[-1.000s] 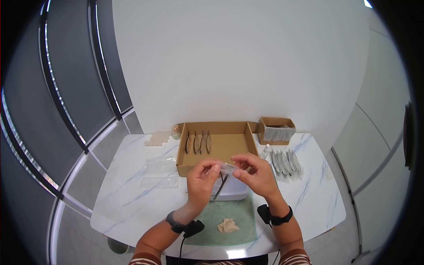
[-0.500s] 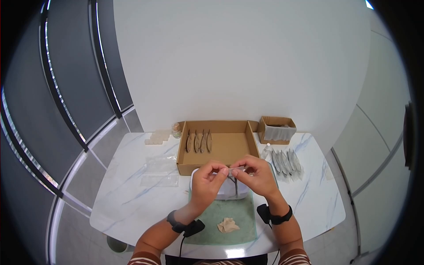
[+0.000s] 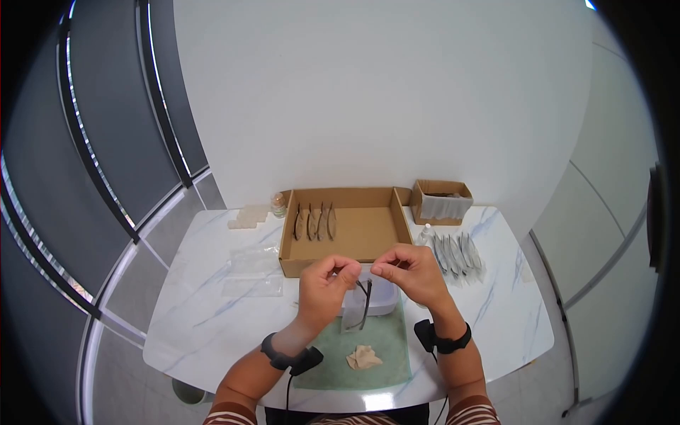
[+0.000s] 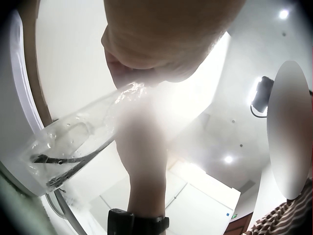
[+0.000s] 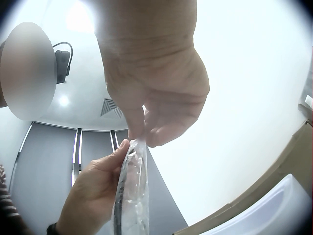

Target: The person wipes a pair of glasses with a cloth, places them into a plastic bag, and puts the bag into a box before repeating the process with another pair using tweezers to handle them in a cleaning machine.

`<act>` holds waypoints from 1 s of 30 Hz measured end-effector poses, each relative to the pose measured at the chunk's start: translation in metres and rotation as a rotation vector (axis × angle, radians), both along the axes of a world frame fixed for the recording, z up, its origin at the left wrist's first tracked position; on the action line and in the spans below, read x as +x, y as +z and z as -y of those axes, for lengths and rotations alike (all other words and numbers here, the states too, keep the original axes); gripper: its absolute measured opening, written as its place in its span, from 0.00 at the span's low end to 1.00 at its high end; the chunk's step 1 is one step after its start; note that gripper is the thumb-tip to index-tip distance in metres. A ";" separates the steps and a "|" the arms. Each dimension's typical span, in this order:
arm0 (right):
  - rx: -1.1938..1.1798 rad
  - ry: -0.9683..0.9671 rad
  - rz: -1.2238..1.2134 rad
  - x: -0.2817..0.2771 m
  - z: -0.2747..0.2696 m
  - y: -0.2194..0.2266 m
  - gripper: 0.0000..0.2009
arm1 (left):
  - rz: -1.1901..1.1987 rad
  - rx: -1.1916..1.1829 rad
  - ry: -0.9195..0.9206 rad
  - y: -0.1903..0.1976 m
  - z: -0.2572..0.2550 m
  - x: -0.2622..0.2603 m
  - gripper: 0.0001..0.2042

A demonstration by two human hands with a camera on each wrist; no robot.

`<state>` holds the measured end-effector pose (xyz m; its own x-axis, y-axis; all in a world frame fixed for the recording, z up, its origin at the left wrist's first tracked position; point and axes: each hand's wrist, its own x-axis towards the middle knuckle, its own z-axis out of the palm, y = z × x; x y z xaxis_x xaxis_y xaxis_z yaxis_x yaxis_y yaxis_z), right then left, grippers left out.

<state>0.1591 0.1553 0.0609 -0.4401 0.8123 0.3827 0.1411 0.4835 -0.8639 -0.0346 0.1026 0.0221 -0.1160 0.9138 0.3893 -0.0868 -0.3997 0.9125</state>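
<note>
A clear plastic bag [image 4: 95, 115] hangs between the hands, with dark-framed glasses [image 3: 367, 304] inside, their arms slanting down. My left hand [image 3: 324, 289] pinches the bag's top between thumb and fingers. In the right wrist view, the thumb and fingertips of my right hand [image 5: 164, 107] pinch the bag's upper end, close beside the left thumb. Below the hands stands a white basin [image 3: 384, 304], partly covered by them. Near the body, a crumpled beige cloth [image 3: 364, 358] lies on a green mat [image 3: 326, 372].
Behind the hands stands a shallow cardboard box [image 3: 368, 244] with several glasses [image 3: 310, 223] at its left. Flat clear bags [image 3: 253, 285] lie on the left. Several bagged glasses [image 3: 457, 256], a small bottle [image 3: 425, 234] and a small lined box [image 3: 443, 209] are on the right.
The hands came together at the bag's top, then parted slightly. The bagged glasses swung and now hang lower and more visibly below the left hand.
</note>
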 end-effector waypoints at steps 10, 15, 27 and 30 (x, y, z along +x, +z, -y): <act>-0.087 -0.030 -0.210 0.012 -0.002 0.003 0.09 | 0.064 -0.005 -0.007 0.014 0.001 -0.006 0.09; -0.072 0.059 0.111 0.008 0.026 0.001 0.10 | -0.048 -0.021 -0.240 0.010 0.004 -0.003 0.11; -0.121 -0.315 -0.237 0.076 0.070 0.013 0.10 | -0.313 -0.081 -0.658 -0.003 0.009 0.022 0.19; 0.001 -0.346 -0.010 0.105 0.077 0.009 0.13 | -0.502 -0.067 -0.538 -0.006 0.012 0.029 0.14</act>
